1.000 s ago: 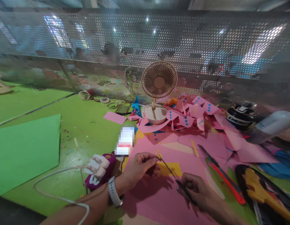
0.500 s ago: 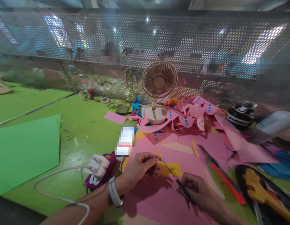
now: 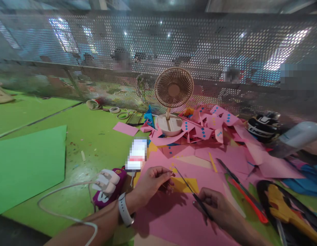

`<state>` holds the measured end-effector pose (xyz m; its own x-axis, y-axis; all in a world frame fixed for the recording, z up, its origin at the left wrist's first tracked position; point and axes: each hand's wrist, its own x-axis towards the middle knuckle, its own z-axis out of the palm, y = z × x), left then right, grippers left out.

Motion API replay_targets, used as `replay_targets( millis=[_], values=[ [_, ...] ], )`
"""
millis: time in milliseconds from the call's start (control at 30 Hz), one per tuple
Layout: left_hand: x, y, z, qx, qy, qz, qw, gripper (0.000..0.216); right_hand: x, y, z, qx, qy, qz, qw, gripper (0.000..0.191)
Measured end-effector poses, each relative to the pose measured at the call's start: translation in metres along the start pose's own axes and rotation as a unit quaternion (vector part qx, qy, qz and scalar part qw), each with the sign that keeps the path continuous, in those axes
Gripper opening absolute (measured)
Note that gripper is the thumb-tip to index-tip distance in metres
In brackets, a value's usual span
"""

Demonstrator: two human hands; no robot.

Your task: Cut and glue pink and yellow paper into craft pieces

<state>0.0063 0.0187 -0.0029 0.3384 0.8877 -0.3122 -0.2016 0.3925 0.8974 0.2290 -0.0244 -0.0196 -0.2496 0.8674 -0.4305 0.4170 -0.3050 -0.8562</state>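
Observation:
My right hand [image 3: 212, 206] is closed around the dark grip of a long thin metal tool [image 3: 185, 181]; whether it is scissors seen edge-on or a narrow blade, I cannot tell. Its tip points up and left, just beside the fingertips of my left hand [image 3: 158, 179]. The left thumb and index finger are pinched together; anything between them is too small to name. Both hands are over a large pink sheet [image 3: 168, 218]. Partly behind the left fingers lies a yellow paper strip [image 3: 191, 185], with tiny yellow pieces [image 3: 173, 165] just beyond it.
A small fan [image 3: 173, 87] stands behind, amid crumpled pink paper [image 3: 207, 124]. Left are a phone [image 3: 137, 153], a purple power strip [image 3: 99, 201] with cable, and a green sheet [image 3: 30, 164]. Right are a red-handled cutter [image 3: 250, 200], a yellow glue gun [image 3: 284, 208] and a bottle [image 3: 302, 136].
The thin tool's tip has shifted slightly up and right, a little away from my left fingertips. My left hand holds nearly the same pinch and place.

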Motion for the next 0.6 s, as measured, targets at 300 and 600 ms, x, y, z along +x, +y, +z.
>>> replay_targets(
  millis=[300,600],
  values=[
    [-0.002,0.003,0.001,-0.010,0.018,0.009,1.000,0.032,-0.006,-0.013,0.000,0.012,-0.036,0.023,0.999,0.040],
    [-0.004,0.002,0.002,-0.021,-0.009,0.023,0.999,0.025,-0.006,-0.010,0.005,0.025,-0.031,0.028,0.999,0.038]
  ],
)
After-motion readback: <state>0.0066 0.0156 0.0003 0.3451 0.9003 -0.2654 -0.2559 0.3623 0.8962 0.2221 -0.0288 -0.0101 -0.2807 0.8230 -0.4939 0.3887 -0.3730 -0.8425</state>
